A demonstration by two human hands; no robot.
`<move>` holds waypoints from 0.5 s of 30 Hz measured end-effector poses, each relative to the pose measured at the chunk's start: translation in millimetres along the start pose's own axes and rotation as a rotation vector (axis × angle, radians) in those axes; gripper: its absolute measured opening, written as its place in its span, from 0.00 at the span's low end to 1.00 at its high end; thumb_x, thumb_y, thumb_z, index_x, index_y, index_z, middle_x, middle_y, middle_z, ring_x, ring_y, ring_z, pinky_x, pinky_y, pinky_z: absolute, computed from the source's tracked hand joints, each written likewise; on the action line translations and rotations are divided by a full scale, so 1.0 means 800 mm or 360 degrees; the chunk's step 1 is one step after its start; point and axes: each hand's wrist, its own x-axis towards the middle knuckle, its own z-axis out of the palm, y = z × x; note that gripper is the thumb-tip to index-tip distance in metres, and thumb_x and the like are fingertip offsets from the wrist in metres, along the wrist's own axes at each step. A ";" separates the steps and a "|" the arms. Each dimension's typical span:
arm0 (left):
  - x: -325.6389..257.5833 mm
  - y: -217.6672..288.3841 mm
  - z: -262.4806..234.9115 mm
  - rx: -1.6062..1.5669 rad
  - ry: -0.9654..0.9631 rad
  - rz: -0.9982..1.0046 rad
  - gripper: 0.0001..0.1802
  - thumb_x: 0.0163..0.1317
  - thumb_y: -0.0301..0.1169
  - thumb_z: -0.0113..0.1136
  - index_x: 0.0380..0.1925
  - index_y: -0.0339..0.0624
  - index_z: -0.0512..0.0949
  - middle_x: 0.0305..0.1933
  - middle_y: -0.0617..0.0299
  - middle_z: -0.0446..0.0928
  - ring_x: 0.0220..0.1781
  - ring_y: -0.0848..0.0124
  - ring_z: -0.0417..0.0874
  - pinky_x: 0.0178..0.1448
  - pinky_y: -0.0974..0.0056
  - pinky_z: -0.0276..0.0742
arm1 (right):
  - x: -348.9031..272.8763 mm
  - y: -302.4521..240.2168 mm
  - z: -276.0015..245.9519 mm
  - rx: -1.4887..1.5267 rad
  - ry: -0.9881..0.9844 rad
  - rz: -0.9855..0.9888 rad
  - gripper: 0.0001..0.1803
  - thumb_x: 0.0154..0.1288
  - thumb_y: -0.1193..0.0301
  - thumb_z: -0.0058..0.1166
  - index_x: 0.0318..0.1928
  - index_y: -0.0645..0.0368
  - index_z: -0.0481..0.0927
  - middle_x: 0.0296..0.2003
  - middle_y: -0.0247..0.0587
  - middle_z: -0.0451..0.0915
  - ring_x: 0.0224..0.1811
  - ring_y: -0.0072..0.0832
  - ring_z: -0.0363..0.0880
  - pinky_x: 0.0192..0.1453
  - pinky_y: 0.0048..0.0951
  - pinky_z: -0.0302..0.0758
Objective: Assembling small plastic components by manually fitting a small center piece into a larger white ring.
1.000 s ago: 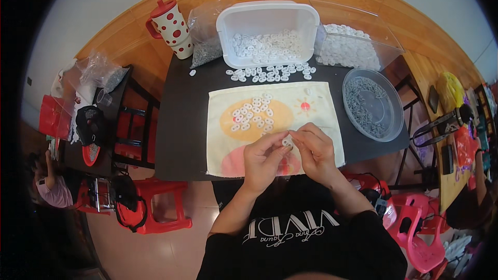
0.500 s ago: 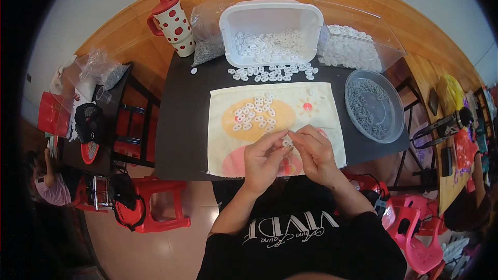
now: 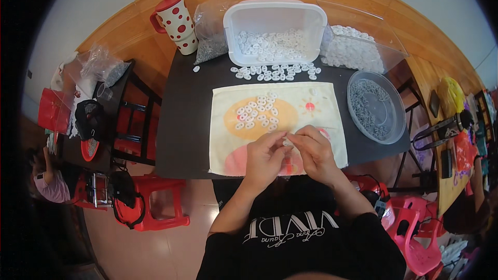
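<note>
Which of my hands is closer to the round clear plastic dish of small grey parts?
Right. Your right hand lies on the cloth just left of and below the round clear plastic dish; your left hand sits beyond it, further left.

Spotted red-and-white jug [image 3: 174,22] beyond dark table [image 3: 181,119], far left corner; red stool [image 3: 155,202] below table's near-left edge.

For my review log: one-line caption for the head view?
Both hands, left hand and right hand, pinch a small white piece over a printed cloth on a dark table.
</note>
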 end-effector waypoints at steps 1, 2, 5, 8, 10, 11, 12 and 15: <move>0.002 0.001 -0.001 0.0217 -0.0014 0.0091 0.17 0.55 0.14 0.61 0.47 0.32 0.79 0.34 0.54 0.80 0.33 0.68 0.83 0.40 0.67 0.80 | 0.000 0.002 0.002 0.0002 -0.0002 0.0003 0.19 0.57 0.90 0.51 0.49 0.67 0.80 0.35 0.48 0.76 0.33 0.37 0.75 0.36 0.30 0.72; 0.004 0.002 -0.001 0.0433 -0.0029 0.0183 0.17 0.52 0.14 0.60 0.44 0.32 0.80 0.33 0.50 0.80 0.32 0.62 0.84 0.39 0.64 0.80 | 0.000 0.004 0.003 -0.0037 -0.0004 -0.0055 0.19 0.55 0.90 0.52 0.49 0.67 0.80 0.35 0.48 0.76 0.34 0.39 0.75 0.35 0.31 0.72; 0.008 0.001 -0.002 0.0654 0.0006 0.0299 0.14 0.49 0.13 0.59 0.39 0.32 0.80 0.32 0.47 0.78 0.32 0.55 0.82 0.38 0.60 0.79 | 0.001 0.009 0.008 -0.0117 -0.0015 -0.0131 0.19 0.53 0.90 0.52 0.47 0.67 0.80 0.35 0.48 0.76 0.34 0.41 0.76 0.35 0.33 0.72; 0.010 -0.002 -0.007 0.0695 -0.0044 0.0209 0.12 0.49 0.13 0.59 0.36 0.31 0.79 0.31 0.47 0.78 0.32 0.54 0.81 0.36 0.59 0.78 | 0.002 0.009 0.008 -0.0158 -0.0043 -0.0138 0.19 0.50 0.88 0.54 0.46 0.68 0.80 0.35 0.48 0.76 0.35 0.43 0.76 0.36 0.36 0.73; 0.012 0.000 -0.008 0.0605 -0.0052 0.0179 0.11 0.49 0.14 0.59 0.35 0.31 0.79 0.30 0.48 0.77 0.31 0.56 0.81 0.36 0.60 0.78 | 0.003 0.009 0.006 -0.0159 -0.0062 -0.0125 0.20 0.47 0.86 0.55 0.45 0.69 0.80 0.35 0.48 0.76 0.36 0.44 0.76 0.37 0.37 0.74; 0.012 0.001 -0.009 0.0517 -0.0058 0.0154 0.10 0.50 0.14 0.59 0.34 0.31 0.78 0.30 0.48 0.77 0.31 0.57 0.81 0.36 0.61 0.77 | 0.004 0.008 0.005 -0.0119 -0.0053 -0.0104 0.20 0.47 0.87 0.54 0.45 0.68 0.81 0.36 0.48 0.76 0.36 0.44 0.76 0.37 0.37 0.74; 0.012 -0.001 -0.011 0.0517 -0.0058 0.0152 0.10 0.50 0.14 0.59 0.34 0.31 0.78 0.30 0.48 0.77 0.31 0.57 0.81 0.36 0.61 0.77 | 0.005 0.007 0.005 -0.0079 -0.0044 -0.0083 0.19 0.47 0.87 0.54 0.44 0.68 0.81 0.36 0.48 0.76 0.36 0.44 0.76 0.37 0.37 0.74; 0.013 -0.009 -0.018 0.0224 -0.0177 0.0015 0.07 0.55 0.11 0.58 0.33 0.29 0.78 0.33 0.60 0.79 0.31 0.77 0.80 0.35 0.72 0.76 | 0.005 0.010 0.004 -0.0081 -0.0031 -0.0073 0.16 0.55 0.88 0.53 0.45 0.67 0.81 0.35 0.48 0.76 0.35 0.41 0.76 0.36 0.33 0.73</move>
